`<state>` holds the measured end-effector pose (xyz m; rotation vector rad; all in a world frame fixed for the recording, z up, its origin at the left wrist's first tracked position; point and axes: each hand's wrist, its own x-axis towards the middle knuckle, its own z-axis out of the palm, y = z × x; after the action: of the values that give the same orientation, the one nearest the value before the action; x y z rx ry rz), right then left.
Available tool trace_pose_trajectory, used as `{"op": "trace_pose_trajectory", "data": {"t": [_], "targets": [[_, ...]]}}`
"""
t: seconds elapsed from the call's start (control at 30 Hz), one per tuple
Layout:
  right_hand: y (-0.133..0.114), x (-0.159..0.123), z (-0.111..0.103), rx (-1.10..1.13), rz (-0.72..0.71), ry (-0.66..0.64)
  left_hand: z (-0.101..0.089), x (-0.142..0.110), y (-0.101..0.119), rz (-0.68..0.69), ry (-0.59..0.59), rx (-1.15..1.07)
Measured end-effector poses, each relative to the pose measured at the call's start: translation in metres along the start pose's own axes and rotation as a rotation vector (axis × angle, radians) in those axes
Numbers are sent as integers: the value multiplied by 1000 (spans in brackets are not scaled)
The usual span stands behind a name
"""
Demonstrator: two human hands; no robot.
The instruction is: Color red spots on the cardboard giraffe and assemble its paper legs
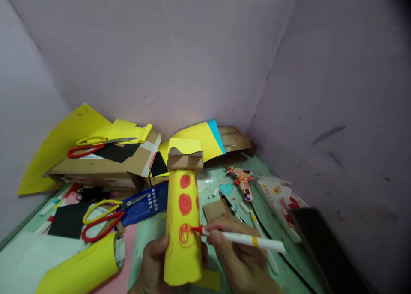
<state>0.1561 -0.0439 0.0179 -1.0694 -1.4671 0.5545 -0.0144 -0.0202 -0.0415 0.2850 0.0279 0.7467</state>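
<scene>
My left hand [153,264] is wrapped round the lower part of an upright yellow paper tube [183,225] that has a brown cardboard head and red spots. My right hand [236,251] pinches a white marker [244,239] with a red tip. The tip touches the tube at the lowest, half-filled red circle. Two filled red spots sit above it.
A second yellow roll [81,268] lies at the lower left. Red-and-yellow scissors [102,219] rest on pink and black paper; another pair [96,145] lies on a cardboard box [105,167]. Pens, a blue heart [226,188], a patterned cutout [243,180] and a dark box [324,251] lie to the right.
</scene>
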Motion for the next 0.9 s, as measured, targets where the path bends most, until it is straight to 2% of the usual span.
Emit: {"op": "trace_pose_trajectory", "data": {"t": [0.2,0.33,0.5,0.6,0.77,0.9], "targets": [[7,-2,3,41,-52,-43,11,6,-2,34,-77,-19],[11,-7,5,37,-70,-54,14,8,-2,16,-83,-20],[5,-9,8,113,9,-40,3,4,-2,-3,-43,-28],[2,-7,8,114,0,-17,1,3,-3,3,-3,-32],[3,-3,4,49,-30,-91,2,4,-3,-14,-8,-14],[4,-4,3,42,-22,-120,-6,-3,-3,-36,95,-20]]}}
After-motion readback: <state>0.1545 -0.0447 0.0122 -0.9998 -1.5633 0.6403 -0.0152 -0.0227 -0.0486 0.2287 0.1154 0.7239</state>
